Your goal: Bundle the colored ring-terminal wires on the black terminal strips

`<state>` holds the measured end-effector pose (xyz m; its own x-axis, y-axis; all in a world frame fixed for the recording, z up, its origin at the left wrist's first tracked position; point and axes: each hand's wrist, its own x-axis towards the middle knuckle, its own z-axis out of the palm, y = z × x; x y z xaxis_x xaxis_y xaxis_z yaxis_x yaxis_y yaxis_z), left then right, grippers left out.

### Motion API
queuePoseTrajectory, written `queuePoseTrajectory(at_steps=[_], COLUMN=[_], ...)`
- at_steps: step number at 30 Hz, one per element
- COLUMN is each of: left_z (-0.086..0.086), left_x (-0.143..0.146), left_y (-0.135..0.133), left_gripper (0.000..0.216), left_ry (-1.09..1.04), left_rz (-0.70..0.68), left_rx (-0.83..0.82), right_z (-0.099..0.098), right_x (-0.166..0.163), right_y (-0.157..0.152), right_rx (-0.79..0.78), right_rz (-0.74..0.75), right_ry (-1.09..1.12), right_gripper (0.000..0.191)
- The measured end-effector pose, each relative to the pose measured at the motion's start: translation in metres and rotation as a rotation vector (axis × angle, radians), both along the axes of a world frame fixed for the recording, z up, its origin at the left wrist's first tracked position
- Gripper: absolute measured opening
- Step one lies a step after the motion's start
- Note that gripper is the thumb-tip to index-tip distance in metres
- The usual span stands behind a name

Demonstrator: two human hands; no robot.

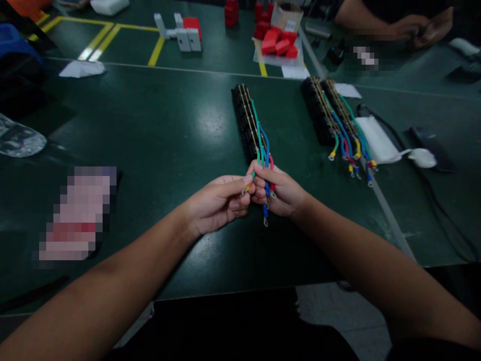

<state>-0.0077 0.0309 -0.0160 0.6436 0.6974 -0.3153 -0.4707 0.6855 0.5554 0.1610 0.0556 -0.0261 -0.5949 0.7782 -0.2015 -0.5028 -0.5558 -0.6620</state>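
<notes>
A black terminal strip point(245, 120) lies on the green table point(158, 130), with green, blue and red wires point(263, 145) running off its near end. My right hand point(280, 193) is closed round that bundle of wires, whose ring lugs hang below my fingers. My left hand point(218, 203) meets it from the left, pinching a single wire end with a yellow-sleeved lug between thumb and forefinger.
Two more wired terminal strips point(330, 113) lie to the right, beside a white pad point(378, 140) and black cables. Red blocks point(278, 42) and a cardboard box sit at the back. Another person's hands point(421, 25) work at the far right. A plastic bag point(17, 138) lies left.
</notes>
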Motion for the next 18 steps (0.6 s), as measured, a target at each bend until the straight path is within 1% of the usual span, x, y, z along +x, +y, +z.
queuePoseTrajectory(at_steps=[5,11,18], left_z=[-0.0027,-0.001,-0.0032], left_x=[-0.0006,-0.0019,-0.0042], left_y=[-0.0001,0.0013,0.0006], left_gripper=[0.029,0.024,0.026], left_ry=[-0.002,-0.002,0.005], left_rz=[-0.004,-0.033,-0.042], left_rx=[0.0,-0.032,0.003], right_z=[-0.0006,-0.0014,0.001], right_x=[-0.0003,0.0002,-0.0006], right_y=[0.0015,0.0002,-0.0001], right_rx=[0.009,0.025,0.037], right_rz=[-0.004,0.018,0.021], right_ry=[-0.005,-0.043,-0.09], right_gripper=[0.028,0.032,0.036])
